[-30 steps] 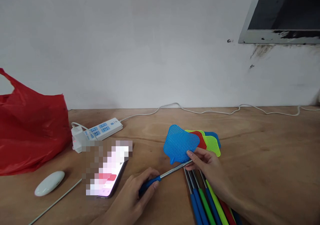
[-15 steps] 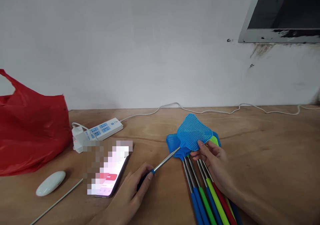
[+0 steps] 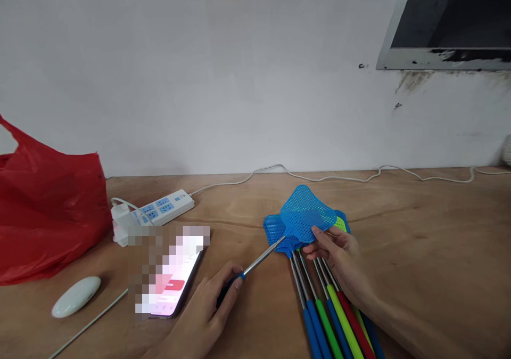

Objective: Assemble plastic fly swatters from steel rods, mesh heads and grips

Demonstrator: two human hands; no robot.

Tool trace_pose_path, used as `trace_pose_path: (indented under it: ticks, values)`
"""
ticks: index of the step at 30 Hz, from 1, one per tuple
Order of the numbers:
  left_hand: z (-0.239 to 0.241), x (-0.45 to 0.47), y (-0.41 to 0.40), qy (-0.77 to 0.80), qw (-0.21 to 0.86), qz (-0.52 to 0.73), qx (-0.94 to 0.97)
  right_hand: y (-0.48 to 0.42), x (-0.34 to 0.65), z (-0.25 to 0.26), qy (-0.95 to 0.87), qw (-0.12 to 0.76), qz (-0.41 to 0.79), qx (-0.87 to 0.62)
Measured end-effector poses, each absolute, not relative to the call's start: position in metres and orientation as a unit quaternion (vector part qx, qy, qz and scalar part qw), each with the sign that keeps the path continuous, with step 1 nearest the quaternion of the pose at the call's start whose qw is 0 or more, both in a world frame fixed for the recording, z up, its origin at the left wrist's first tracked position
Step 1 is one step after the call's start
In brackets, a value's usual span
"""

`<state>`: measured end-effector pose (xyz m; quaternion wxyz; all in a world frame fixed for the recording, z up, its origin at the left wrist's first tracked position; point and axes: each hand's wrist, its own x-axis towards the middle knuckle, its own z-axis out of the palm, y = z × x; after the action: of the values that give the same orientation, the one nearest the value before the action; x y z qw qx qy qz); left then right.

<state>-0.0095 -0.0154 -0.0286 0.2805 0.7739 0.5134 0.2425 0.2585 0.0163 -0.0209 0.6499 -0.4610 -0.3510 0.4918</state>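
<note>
A blue fly swatter (image 3: 305,210) with a perforated head and a metal rod is held between both hands. My left hand (image 3: 211,306) is closed around its blue handle. With thumb and fingers, my right hand (image 3: 335,247) pinches the lower right edge of the swatter's head. Beneath that head lie several more fly swatters (image 3: 333,319), side by side, with blue, green, yellow-green and red grips pointing toward me. Their heads are partly hidden by the held one and by my right hand.
Left of my left hand lies a lit phone (image 3: 179,279), partly pixelated. Beyond it is a white power strip (image 3: 175,204) with a plug and a cable (image 3: 339,178) along the wall. A red plastic bag (image 3: 48,210) and a white oval device (image 3: 75,296) are at the left.
The view has shifted slightly. Both hands keep the same hold on the blue fly swatter, and its head looks marginally lower.
</note>
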Motion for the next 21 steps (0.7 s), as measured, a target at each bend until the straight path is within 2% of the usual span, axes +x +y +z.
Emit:
trace_pose_path:
  ticks: [8, 21]
  values:
    - [-0.0278, -0.0068, -0.0149, 0.510, 0.260, 0.255, 0.779, 0.0159, 0.2579, -0.0210, -0.352, 0.643, 0.493, -0.468]
    - [-0.0325, -0.0102, -0.0139, 0.515, 0.285, 0.224, 0.777, 0.0091, 0.2557, -0.0171, -0.404, 0.618, 0.500, -0.453]
